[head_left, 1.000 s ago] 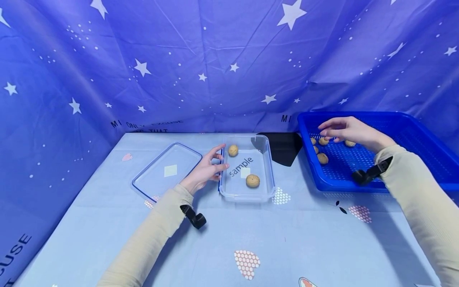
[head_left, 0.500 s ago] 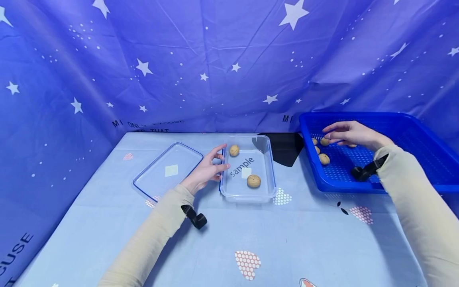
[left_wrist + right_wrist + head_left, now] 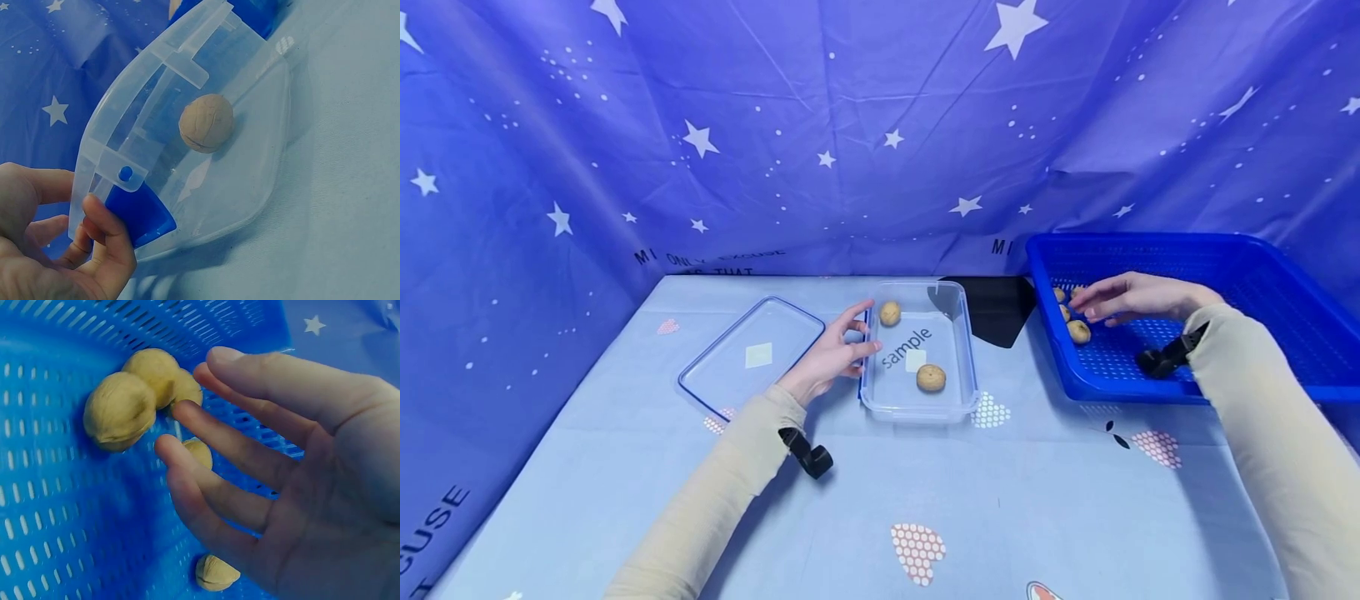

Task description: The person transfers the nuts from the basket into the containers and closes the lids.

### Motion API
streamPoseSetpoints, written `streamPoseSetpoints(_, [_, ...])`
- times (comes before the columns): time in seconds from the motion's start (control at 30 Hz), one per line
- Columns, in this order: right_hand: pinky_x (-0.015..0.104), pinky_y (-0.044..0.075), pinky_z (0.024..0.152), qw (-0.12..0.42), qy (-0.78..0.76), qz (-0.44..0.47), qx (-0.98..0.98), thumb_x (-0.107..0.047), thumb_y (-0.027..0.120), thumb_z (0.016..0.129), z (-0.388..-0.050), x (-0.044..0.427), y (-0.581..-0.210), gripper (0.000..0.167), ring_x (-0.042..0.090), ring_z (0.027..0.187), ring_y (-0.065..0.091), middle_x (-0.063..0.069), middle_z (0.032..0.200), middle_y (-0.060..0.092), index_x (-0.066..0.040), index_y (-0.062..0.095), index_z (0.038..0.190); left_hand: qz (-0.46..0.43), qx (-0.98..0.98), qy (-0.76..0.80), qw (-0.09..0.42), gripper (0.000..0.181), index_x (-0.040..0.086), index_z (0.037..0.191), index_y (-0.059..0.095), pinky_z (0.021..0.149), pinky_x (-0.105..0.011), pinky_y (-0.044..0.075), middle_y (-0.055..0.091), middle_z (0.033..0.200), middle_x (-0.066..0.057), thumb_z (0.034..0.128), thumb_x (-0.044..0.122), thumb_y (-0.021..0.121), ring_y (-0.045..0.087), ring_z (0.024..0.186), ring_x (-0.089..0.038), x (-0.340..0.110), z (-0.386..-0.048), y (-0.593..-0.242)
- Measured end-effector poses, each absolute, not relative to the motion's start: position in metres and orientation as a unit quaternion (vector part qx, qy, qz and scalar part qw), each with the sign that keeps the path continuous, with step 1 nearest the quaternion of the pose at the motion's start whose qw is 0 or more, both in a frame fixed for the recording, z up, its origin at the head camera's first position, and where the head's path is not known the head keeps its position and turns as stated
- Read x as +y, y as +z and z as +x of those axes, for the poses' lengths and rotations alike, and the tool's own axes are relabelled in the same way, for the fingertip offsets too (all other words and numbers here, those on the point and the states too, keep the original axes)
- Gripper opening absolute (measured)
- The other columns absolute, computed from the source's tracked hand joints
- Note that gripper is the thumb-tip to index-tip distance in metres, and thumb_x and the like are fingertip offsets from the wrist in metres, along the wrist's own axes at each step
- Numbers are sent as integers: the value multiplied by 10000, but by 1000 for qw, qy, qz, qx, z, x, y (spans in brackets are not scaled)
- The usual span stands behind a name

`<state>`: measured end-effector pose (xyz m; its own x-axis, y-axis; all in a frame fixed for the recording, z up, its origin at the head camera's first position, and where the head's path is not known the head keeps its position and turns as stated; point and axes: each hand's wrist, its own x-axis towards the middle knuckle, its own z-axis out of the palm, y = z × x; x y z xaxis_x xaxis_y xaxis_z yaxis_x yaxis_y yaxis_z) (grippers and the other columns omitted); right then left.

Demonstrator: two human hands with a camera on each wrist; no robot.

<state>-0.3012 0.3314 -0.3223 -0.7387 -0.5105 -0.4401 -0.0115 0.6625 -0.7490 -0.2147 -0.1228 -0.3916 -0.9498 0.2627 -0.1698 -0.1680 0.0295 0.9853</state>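
Observation:
My left hand (image 3: 826,358) grips the left side of a clear plastic food container (image 3: 917,408), thumb over the rim and other fingers by its blue latch flap (image 3: 142,215). Two walnuts lie inside the container: one walnut (image 3: 890,314) at the back left, another walnut (image 3: 931,377) near the front. Inside the blue basket (image 3: 1138,392), my right hand (image 3: 1138,297) hovers with loosely bent fingers, holding nothing. Close to its fingertips, several walnuts (image 3: 120,411) cluster along the basket's left wall. A further walnut (image 3: 217,573) lies apart, below the hand in the right wrist view.
The container's clear lid with a blue rim (image 3: 758,356) lies flat to the left. A pale square label (image 3: 915,361) and the word "sample" show through the container floor. A starry blue curtain (image 3: 835,192) stands behind the patterned tablecloth (image 3: 850,508).
My right hand has moved lower and forward into the basket, toward the walnuts at its left wall. The left hand stays on the container, and the container's walnuts have not moved.

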Motion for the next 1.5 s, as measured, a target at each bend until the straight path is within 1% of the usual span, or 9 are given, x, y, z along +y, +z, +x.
streamPoseSetpoints(0.17, [492,423,996,411,-375,-154,816,-153,595,957,-299,331,-324,560,403,1328,327,299,1515,166,72,379,1423,35,700,696,154,749,201,1526,291,540,-234,449,364,1153,-113,892,-40,609,462,711,-153,-122,-215,-391])
streamPoseSetpoints(0.23, [481,410,1013,439,-381,-144,801,-143,594,956,-299,330,-325,580,411,1336,305,294,1524,103,63,349,1440,35,699,697,155,747,201,1526,290,538,-234,446,363,1157,-118,894,-41,607,457,705,-150,-122,-215,-391])
streamPoseSetpoints(0.3, [436,412,1018,451,-389,-136,792,-120,595,950,-300,330,-326,572,351,1306,369,289,1518,114,60,352,1436,34,698,698,156,747,201,1527,288,537,-234,444,361,1157,-118,895,-42,605,454,700,-147,-122,-215,-392])
streamPoseSetpoints(0.4, [336,429,989,439,-392,-142,796,-91,607,937,-303,329,-329,515,218,1209,461,281,1472,232,36,421,1400,34,696,700,156,749,198,1529,283,535,-233,442,357,1168,-128,896,-43,602,454,698,-145,-122,-215,-392])
streamPoseSetpoints(0.53, [278,451,922,402,-396,-152,811,-55,637,906,-304,329,-332,469,178,1126,485,257,1392,343,21,485,1343,35,697,699,157,748,196,1529,281,538,-235,444,355,1172,-130,897,-41,602,457,706,-149,-122,-214,-392])
streamPoseSetpoints(0.83, [354,513,849,345,-412,-127,834,8,642,877,-304,324,-330,426,201,1001,532,197,1338,362,65,511,1278,36,697,699,155,747,189,1529,280,532,-233,441,362,1149,-115,897,-43,601,456,697,-142,-122,-215,-392])
streamPoseSetpoints(1.07, [410,500,891,319,-385,-141,855,-61,636,903,-303,324,-328,460,255,1037,533,227,1357,386,58,473,1316,34,698,698,155,752,197,1530,280,537,-236,444,363,1157,-117,895,-44,603,458,704,-144,-122,-214,-392])
streamPoseSetpoints(1.33, [409,525,850,283,-408,-147,855,-66,595,939,-304,327,-325,421,256,981,591,140,1175,537,71,458,1312,35,697,699,155,745,196,1528,285,539,-237,446,364,1162,-127,897,-43,601,459,703,-145,-122,-215,-392])
streamPoseSetpoints(1.5, [411,533,840,264,-432,-138,851,-71,602,940,-303,326,-322,414,271,978,580,133,1146,543,66,468,1307,34,697,699,156,749,199,1528,283,536,-236,445,361,1161,-127,896,-47,600,460,695,-140,-122,-215,-392])
